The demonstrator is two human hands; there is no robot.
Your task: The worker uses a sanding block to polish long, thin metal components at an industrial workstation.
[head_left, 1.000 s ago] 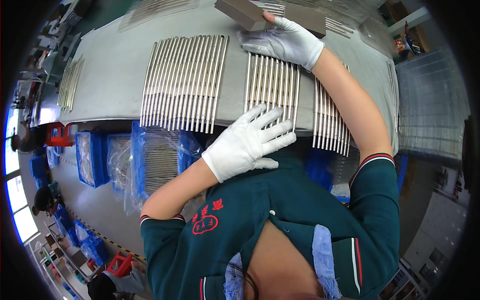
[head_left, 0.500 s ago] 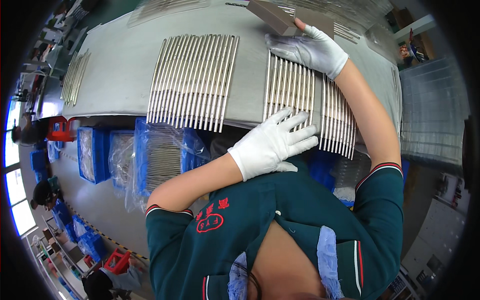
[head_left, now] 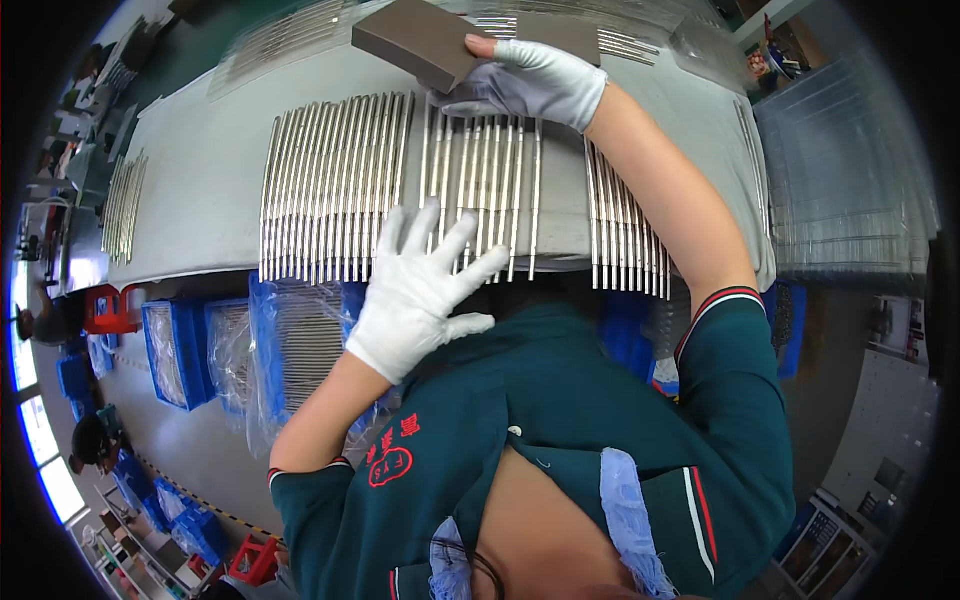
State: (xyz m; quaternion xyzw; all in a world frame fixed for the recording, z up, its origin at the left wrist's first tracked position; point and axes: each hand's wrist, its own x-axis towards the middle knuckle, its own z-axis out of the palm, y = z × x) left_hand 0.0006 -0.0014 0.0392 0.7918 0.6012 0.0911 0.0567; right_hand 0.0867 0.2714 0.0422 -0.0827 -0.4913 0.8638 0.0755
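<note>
Grey-covered workbench (head_left: 200,180) spans upper half of frame. Lying on it: three side-by-side batches of thin metal rods, centre-left (head_left: 335,185), centre (head_left: 480,180), right (head_left: 625,225); smaller rod bundle far left (head_left: 125,205); more rods along top edge (head_left: 285,35).

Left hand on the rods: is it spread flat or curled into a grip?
Spread flat. The left hand lies palm down with its white-gloved fingers fanned apart over the near ends of the metal rods, gripping nothing.

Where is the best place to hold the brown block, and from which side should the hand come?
Probably by its long side faces, coming from above: the brown block is a flat rectangular slab lying over the far ends of the metal rods. The right hand already holds its near corner that way.
</note>
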